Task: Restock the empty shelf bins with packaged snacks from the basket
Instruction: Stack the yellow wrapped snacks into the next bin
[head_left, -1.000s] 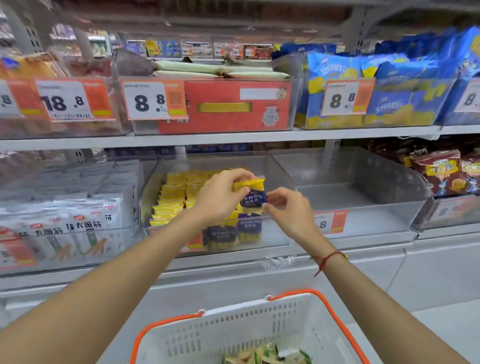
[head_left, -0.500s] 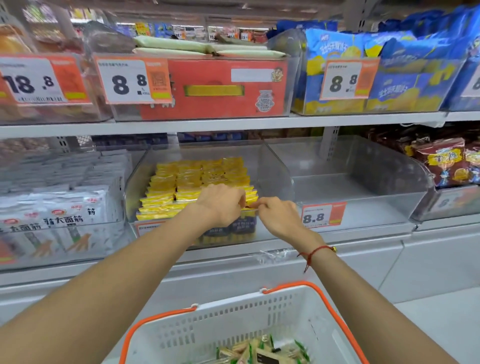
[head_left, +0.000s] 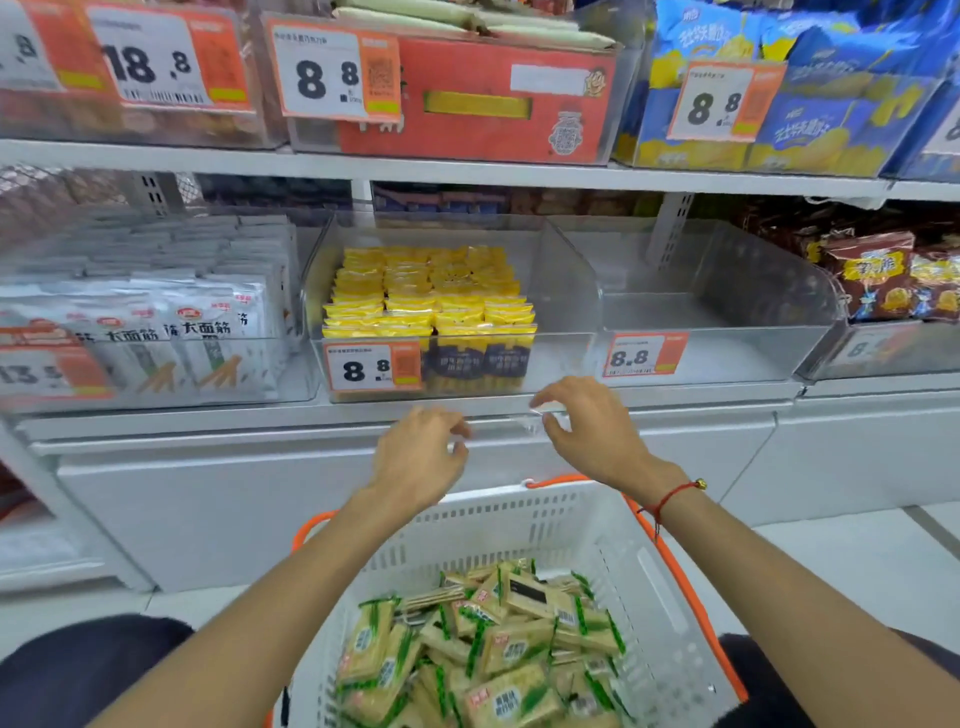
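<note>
Bare fingers loosely curled, gripping nothing: left hand & right hand just above white basket, in front of shelf edge. Red cord bracelet on right wrist. Green-and-tan snack packs heaped in basket w/ orange handles. Above hands, clear bin part-filled w/ yellow packets, price tag 8.8. Next bin to right bare inside, own 8.8 tag.
</note>
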